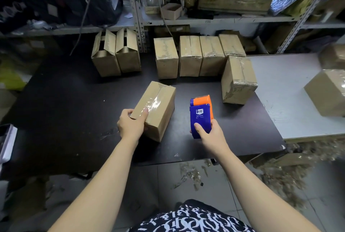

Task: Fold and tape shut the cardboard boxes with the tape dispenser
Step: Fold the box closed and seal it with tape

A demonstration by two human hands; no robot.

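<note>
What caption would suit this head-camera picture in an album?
Left hand grips a taped cardboard box on the black table; right hand holds the blue-and-orange tape dispenser.

Left hand (130, 125) gripped near end of taped cardboard box (155, 109) lying on dark counter (74, 101). Right hand (207, 132) held blue-orange tape dispenser (201, 116) beside it. Row of boxes (199, 56) stood behind.

Black worktable (74, 91) abutting a grey one (291, 91) at its right edge; crammed perforated steel shelving (137, 17) behind; grey tiled floor (164, 187) littered, apparently with tape scraps (192, 174).
</note>
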